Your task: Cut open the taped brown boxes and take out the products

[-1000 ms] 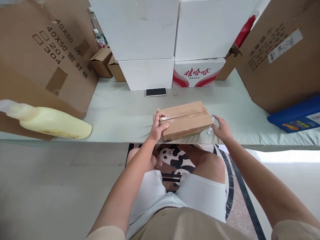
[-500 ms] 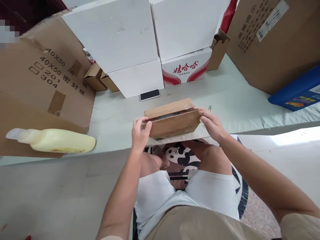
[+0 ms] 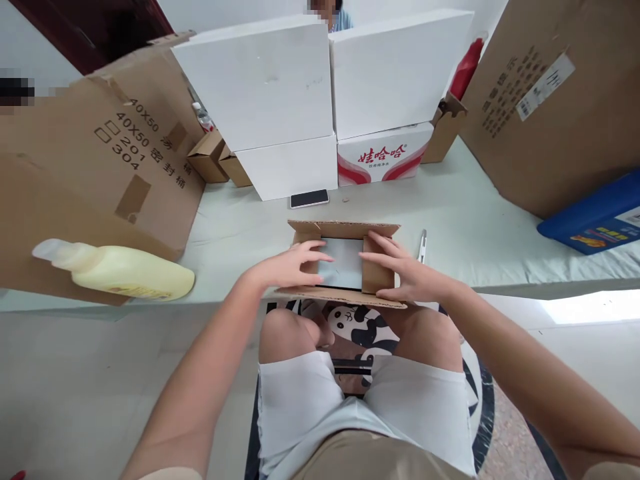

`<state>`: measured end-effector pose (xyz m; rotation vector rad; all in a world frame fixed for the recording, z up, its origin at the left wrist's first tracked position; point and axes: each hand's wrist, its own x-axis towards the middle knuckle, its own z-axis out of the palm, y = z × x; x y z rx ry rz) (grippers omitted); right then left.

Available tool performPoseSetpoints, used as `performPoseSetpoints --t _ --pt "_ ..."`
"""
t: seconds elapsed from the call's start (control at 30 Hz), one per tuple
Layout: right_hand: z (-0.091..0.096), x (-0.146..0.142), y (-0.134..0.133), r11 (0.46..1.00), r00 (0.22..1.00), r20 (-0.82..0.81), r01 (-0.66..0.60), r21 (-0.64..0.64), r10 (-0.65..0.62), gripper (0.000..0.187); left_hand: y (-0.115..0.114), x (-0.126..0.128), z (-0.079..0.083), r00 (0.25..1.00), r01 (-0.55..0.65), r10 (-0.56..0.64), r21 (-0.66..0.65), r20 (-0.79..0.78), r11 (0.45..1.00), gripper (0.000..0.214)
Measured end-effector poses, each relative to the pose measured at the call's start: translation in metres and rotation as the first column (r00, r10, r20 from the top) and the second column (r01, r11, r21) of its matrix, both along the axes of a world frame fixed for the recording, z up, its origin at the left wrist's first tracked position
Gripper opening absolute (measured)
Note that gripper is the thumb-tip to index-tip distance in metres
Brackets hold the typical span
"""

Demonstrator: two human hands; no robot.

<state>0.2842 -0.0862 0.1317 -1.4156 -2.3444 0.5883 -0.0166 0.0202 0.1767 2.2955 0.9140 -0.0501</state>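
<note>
A small brown cardboard box [image 3: 345, 228] lies near the table's front edge with its long flaps spread apart. Inside it shows a flat light-grey surface [image 3: 343, 263] with a dark edge; its kind I cannot tell. Over the left end flap is my left hand [image 3: 293, 265], fingers spread, tips reaching the grey surface. My right hand [image 3: 400, 267] has its fingers apart over the right end flap, one tip near the grey surface. A slim cutter knife [image 3: 423, 247] rests on the table just right of the box.
A phone [image 3: 309, 199] lies before stacked white boxes [image 3: 285, 163] on the pale-green tablecloth [image 3: 260, 233]. Large cartons [image 3: 75, 187] flank both sides. A yellowish pump bottle [image 3: 135, 272] lies on the left; a blue container [image 3: 595, 217] is at the right. Part of a person [image 3: 343, 19] shows behind.
The box, earlier tilted up between both hands, now lies flat with its flaps spread and the grey surface visible. My hands have moved from its ends to over its opening.
</note>
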Motion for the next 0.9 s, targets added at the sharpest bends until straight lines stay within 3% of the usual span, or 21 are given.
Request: performPoseSetpoints --t 0.1,0.2,0.33,0.4,0.47,0.57,0.67,0.77,0.83,0.9 --pt "0.014 -0.017 0.001 0.997 0.975 0.222 -0.037 0.065 0.022 0.05 0.002 0.015 0.0 0.999 0.015 -0.005 0.213 -0.05 0.977 0.026" --pt "0.015 -0.029 0.001 0.991 0.953 0.303 -0.056 0.124 0.016 0.038 0.002 0.016 0.0 0.998 0.032 -0.017 0.286 -0.054 0.958 0.03" --pt "-0.006 -0.026 0.0 0.933 0.991 0.127 -0.006 0.361 -0.042 0.037 -0.001 0.005 0.005 0.999 0.01 0.008 0.327 -0.052 0.945 0.034" --pt "-0.015 -0.021 -0.002 0.865 0.997 -0.04 0.081 0.495 -0.071 0.033 -0.001 -0.002 0.007 0.998 -0.065 0.07 0.359 -0.001 0.931 0.031" --pt "-0.014 -0.015 -0.002 0.828 0.986 -0.146 0.143 0.543 -0.074 0.028 0.001 -0.01 0.008 0.985 -0.17 0.157 0.381 0.064 0.909 0.025" --pt "0.007 -0.006 0.0 0.87 0.989 -0.136 0.115 0.479 -0.056 0.025 0.005 -0.022 0.006 0.945 -0.326 0.299 0.35 0.131 0.878 0.007" --pt "0.032 0.009 0.006 0.95 0.998 -0.003 0.055 0.308 -0.057 0.033 0.005 -0.025 0.005 0.906 -0.422 0.399 0.265 0.138 0.867 0.018" --pt "0.041 0.02 0.015 0.983 0.968 0.187 0.145 0.114 -0.165 0.031 0.001 -0.018 0.006 0.909 -0.416 0.398 0.231 0.123 0.88 0.026" --pt "0.041 0.012 0.024 0.979 0.935 0.29 0.188 0.083 -0.205 0.025 -0.001 -0.01 0.007 0.916 -0.401 0.388 0.248 0.101 0.882 0.03" --pt "0.043 -0.013 0.034 0.988 0.921 0.36 0.115 0.107 -0.146 0.014 0.0 -0.005 0.008 0.923 -0.382 0.379 0.277 0.068 0.881 0.032"
